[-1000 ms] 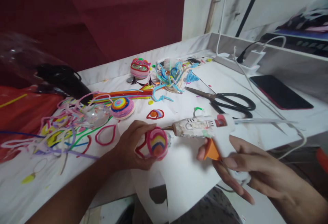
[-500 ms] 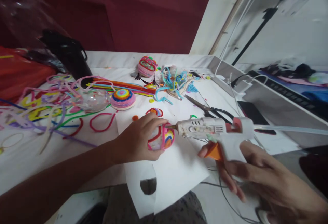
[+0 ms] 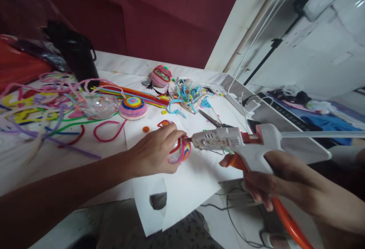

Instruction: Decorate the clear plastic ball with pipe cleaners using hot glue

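Note:
My left hand point(image 3: 155, 151) is closed round a small ball wrapped in coloured pipe cleaners point(image 3: 182, 151), holding it over a white sheet of paper point(image 3: 188, 188). My right hand point(image 3: 273, 184) grips a white glue gun point(image 3: 239, 142) by its handle, a finger on the orange trigger. The gun's metal nozzle touches the ball's right side. A clear glue stick juts from the back of the gun.
On the white table point(image 3: 42, 161) lie loose pipe cleaners point(image 3: 42, 108), a striped half dome point(image 3: 133, 107), a clear half shell point(image 3: 99, 106), another wrapped ball point(image 3: 161, 76), scissors point(image 3: 212, 119), a black jug point(image 3: 76, 57). A power strip and cables sit at the right.
The view swung and tilted. My left hand turned the ball so more of it is covered by my fingers; the glue gun stayed with its nozzle at the ball.

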Available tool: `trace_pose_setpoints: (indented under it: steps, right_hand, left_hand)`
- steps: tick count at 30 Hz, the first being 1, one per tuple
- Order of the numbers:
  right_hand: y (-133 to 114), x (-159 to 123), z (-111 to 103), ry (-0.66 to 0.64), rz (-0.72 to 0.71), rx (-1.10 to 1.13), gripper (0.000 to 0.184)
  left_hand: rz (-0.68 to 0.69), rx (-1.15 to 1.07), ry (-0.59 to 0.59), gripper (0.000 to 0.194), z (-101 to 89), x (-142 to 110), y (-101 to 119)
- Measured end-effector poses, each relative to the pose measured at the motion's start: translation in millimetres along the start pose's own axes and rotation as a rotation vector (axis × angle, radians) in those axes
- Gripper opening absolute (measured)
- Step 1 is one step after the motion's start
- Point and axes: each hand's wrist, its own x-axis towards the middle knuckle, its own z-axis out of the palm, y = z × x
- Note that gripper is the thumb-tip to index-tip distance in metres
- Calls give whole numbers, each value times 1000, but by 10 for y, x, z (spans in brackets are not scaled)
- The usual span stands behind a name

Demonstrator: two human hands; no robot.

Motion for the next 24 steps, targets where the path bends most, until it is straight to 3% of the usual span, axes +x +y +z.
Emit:
trace_pose_setpoints:
  steps: [7, 16, 24]
  right_hand:
    - [-307, 10, 20, 36, 21, -156, 42]
    - [-382, 25, -23, 149, -110, -395, 34]
    - [-605, 131, -242, 23, -199, -529, 25]
  left_hand:
    - [-12, -17, -29, 37, -17, 8, 22]
    - [21, 41, 13, 34, 20, 0, 18]
    - [43, 83, 13, 32, 41, 8, 8]
